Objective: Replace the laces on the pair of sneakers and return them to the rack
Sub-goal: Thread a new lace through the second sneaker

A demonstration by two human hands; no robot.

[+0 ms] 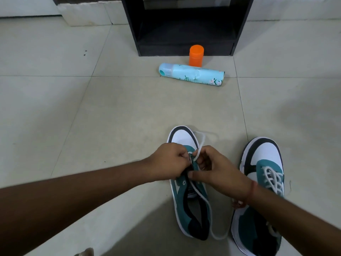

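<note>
White lace [200,145] was pinched by both the left hand [170,161] and right hand [215,168] over the left sneaker [188,182], whose long axis pointed toward the rack [184,26] ahead

Only readable text I can spot is on the light blue spray can [191,75] lying on its side on the floor tiles: a few dark green letters approx. mid-body, upside down from where I sit, look like "Jer", rest too blurred to make out. There's a small label on the tongue of the sneaker [190,183] under my hands, but the print's too small and dark to read.
</note>
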